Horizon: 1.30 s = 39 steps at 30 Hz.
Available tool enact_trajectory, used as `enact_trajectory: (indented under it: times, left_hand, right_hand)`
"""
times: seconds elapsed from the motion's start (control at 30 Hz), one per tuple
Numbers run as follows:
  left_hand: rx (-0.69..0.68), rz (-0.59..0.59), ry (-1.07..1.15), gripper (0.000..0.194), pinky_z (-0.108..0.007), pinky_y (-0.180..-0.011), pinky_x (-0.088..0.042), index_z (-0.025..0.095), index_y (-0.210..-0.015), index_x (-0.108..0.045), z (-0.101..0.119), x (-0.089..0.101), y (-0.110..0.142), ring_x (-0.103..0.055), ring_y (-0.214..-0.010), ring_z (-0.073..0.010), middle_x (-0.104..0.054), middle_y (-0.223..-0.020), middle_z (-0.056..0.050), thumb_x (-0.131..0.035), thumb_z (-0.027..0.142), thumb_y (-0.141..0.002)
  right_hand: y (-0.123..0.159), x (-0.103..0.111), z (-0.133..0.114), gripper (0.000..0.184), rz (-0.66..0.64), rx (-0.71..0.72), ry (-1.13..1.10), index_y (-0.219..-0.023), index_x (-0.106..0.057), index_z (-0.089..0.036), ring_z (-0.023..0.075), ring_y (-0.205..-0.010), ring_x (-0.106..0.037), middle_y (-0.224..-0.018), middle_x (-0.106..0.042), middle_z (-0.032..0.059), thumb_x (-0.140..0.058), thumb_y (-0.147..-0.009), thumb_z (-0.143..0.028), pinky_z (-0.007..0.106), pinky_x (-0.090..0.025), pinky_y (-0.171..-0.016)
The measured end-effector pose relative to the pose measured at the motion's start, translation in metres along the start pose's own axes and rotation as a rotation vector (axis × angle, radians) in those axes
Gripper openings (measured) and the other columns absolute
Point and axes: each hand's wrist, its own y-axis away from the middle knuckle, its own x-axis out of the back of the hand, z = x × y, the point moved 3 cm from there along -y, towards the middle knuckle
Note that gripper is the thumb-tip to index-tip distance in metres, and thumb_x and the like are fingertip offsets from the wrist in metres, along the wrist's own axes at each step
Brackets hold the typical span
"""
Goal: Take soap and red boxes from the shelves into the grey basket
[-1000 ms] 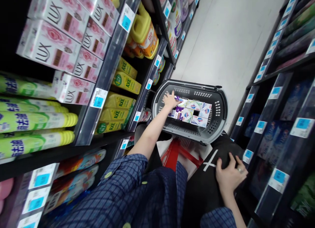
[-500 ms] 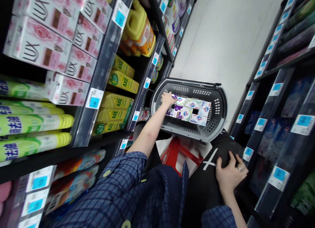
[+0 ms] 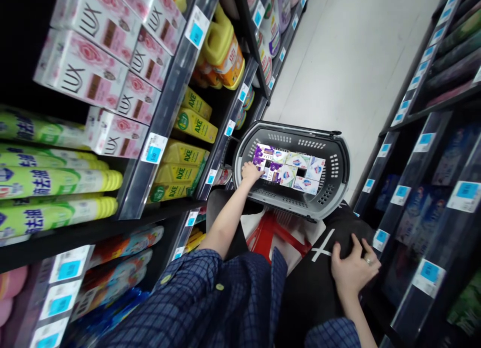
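Pale, smooth floor [image 3: 349, 52] runs away between two rows of dark shelving, crossed by a thin seam. The left shelves [image 3: 141, 187] have black boards and clear-fronted edges with white-and-blue price tags [image 3: 154, 148]. They carry pink-and-white LUX boxes [image 3: 88, 72], green bottles lying on their sides [image 3: 56, 182], yellow AXE packs [image 3: 195, 125] and yellow jugs [image 3: 225, 52]. The right shelves [image 3: 423, 137] hold bagged goods [image 3: 456, 62] above and dim blue packs [image 3: 421, 212] lower down. Light falls evenly on the floor; the shelf recesses are deep in shadow.
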Motion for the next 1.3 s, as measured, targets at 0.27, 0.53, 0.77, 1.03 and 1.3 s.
enact_trajectory:
  times: [0.27,0.53,0.77,1.03,1.3]
  left_hand:
    - [-0.019,0.028,-0.002,0.078,-0.035,-0.099,-0.039,0.003,-0.128,-0.045,0.004,0.0,0.006,-0.05,-0.121,-0.0334,-0.044,-0.135,-0.028,-0.071,0.051,-0.073]
    - [0.003,0.074,0.007,0.079,-0.042,-0.098,-0.039,0.006,-0.131,-0.041,0.001,0.009,0.016,-0.045,-0.123,-0.0363,-0.042,-0.135,-0.027,-0.067,0.053,-0.074]
    - [-0.679,0.157,-0.139,0.088,-0.045,-0.104,-0.03,0.012,-0.139,-0.034,0.037,0.023,0.047,-0.037,-0.128,-0.0346,-0.036,-0.143,-0.02,-0.073,0.041,-0.065]
    - [-0.995,0.074,-0.479,0.09,-0.052,-0.113,-0.011,0.002,-0.141,-0.032,0.072,0.002,0.037,-0.034,-0.132,-0.0358,-0.043,-0.138,-0.024,-0.071,0.026,-0.063]
    - [-0.616,0.21,-0.108,0.094,-0.043,-0.107,-0.031,0.004,-0.133,-0.036,0.021,0.044,0.089,-0.047,-0.116,-0.034,-0.046,-0.123,-0.021,-0.077,0.041,-0.057]
  right_hand:
    - [0.0,-0.001,0.001,0.049,0.008,0.01,0.011,-0.118,-0.063,-0.013,0.0379,-0.111,-0.05,-0.125,-0.057,0.0177,-0.059,-0.079,-0.043,0.051,-0.042,-0.084]
    - [0.0,-0.001,0.001,0.049,-0.001,0.006,-0.013,-0.118,-0.063,-0.013,0.0387,-0.112,-0.049,-0.126,-0.056,0.0187,-0.06,-0.079,-0.042,0.054,-0.042,-0.086]
    - [0.0,-0.001,0.001,0.048,-0.017,-0.006,-0.018,-0.118,-0.063,-0.013,0.0389,-0.112,-0.049,-0.125,-0.056,0.0188,-0.06,-0.079,-0.041,0.055,-0.042,-0.086]
    - [0.0,0.0,0.0,0.048,-0.025,-0.01,-0.021,-0.118,-0.063,-0.013,0.0388,-0.112,-0.048,-0.125,-0.056,0.0192,-0.059,-0.079,-0.042,0.055,-0.04,-0.086]
    - [-0.001,-0.001,0.001,0.048,-0.045,-0.006,-0.024,-0.119,-0.061,-0.013,0.0373,-0.112,-0.046,-0.126,-0.054,0.0193,-0.057,-0.08,-0.042,0.053,-0.038,-0.087]
